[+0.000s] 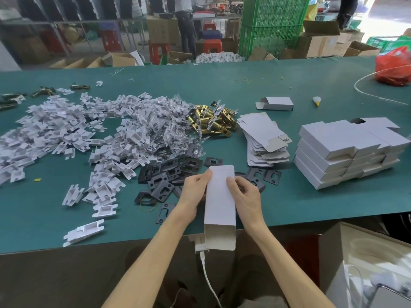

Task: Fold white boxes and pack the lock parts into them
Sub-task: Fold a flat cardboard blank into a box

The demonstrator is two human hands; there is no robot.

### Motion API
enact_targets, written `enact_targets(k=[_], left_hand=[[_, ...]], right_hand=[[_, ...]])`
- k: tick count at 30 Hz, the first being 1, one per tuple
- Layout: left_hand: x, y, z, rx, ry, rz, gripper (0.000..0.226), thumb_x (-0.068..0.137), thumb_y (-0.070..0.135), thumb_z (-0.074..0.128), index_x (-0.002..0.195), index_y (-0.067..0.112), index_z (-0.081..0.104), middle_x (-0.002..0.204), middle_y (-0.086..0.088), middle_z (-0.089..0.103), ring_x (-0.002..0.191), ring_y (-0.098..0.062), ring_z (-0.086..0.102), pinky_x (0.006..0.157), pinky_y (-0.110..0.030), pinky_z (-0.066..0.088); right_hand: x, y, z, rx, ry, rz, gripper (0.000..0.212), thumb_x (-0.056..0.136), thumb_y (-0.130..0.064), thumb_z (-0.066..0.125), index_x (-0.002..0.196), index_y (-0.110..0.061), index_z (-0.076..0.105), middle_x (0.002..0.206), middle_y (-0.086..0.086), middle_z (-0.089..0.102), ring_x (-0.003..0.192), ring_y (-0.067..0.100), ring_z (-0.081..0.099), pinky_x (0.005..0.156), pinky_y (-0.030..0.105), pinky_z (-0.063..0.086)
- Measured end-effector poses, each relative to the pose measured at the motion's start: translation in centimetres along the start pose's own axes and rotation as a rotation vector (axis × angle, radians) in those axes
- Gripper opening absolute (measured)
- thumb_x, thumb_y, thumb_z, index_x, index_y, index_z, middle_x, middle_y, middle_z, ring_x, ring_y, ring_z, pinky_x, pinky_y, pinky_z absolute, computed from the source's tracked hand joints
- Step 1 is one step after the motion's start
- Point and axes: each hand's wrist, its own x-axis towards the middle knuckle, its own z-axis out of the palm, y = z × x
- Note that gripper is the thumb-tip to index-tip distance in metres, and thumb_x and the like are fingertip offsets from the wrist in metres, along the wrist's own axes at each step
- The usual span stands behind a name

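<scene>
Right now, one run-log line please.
step: folding | both hands grip white cardboard box | near end open | black metal plates unpacked

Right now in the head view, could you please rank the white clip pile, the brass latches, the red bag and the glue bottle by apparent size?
1. white clip pile
2. brass latches and red bag: similar; the bag is cropped and farther, so unranked
3. glue bottle

Soft, even light over the green table (pixel 289 196); harsh daylight glares in from the far right. Edges bend, and the near right corner blurs.
</scene>
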Motion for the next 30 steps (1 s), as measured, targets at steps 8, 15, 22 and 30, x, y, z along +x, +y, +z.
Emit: enact_targets(k=[8,15,22,30], left_hand=[[0.1,-0.3,0.2,0.073,0.021,0.041,0.031,0.106,0.027,0.056,0.082,0.009,0.063,0.075,-0.006,0.066,0.069,-0.023,0.06,0.057,-0.029,0.045],[-0.5,-0.5,-0.7,0.132,-0.146,0.23,0.029,0.105,0.04,0.06,0.128,0.026,0.07,0.112,-0.004,0.076,0.092,-0.016,0.071,0.072,-0.03,0.058],[0.0,1.0,-1.8,0.353,-0.295,0.188,0.04,0.091,0.046,0.076,0.115,0.014,0.073,0.1,-0.002,0.079,0.091,-0.018,0.077,0.07,-0.026,0.059],[0.7,0.7,-2.1,0.056,0.178,0.313,0.044,0.085,0.059,0.072,0.102,0.019,0.075,0.093,-0.006,0.076,0.082,-0.014,0.068,0.076,-0.035,0.053]], right_hand=[[0.0,-0.3,0.0,0.065,0.03,-0.009,0.03,0.097,-0.032,0.068,0.123,-0.031,0.053,0.093,0.001,0.073,0.086,0.022,0.073,0.07,0.039,0.06],[0.1,-0.2,-0.4,0.08,0.022,0.001,0.028,0.096,-0.033,0.068,0.121,-0.028,0.056,0.094,-0.003,0.075,0.084,0.023,0.075,0.068,0.042,0.063],[0.3,-0.4,-0.5,0.127,0.045,0.053,0.041,0.085,-0.05,0.07,0.114,-0.024,0.059,0.097,-0.002,0.075,0.09,0.024,0.074,0.075,0.043,0.061],[-0.1,-0.8,-0.8,0.005,-0.219,0.021,0.057,0.079,-0.066,0.068,0.126,-0.035,0.064,0.114,-0.022,0.071,0.1,-0.003,0.065,0.076,0.009,0.047]])
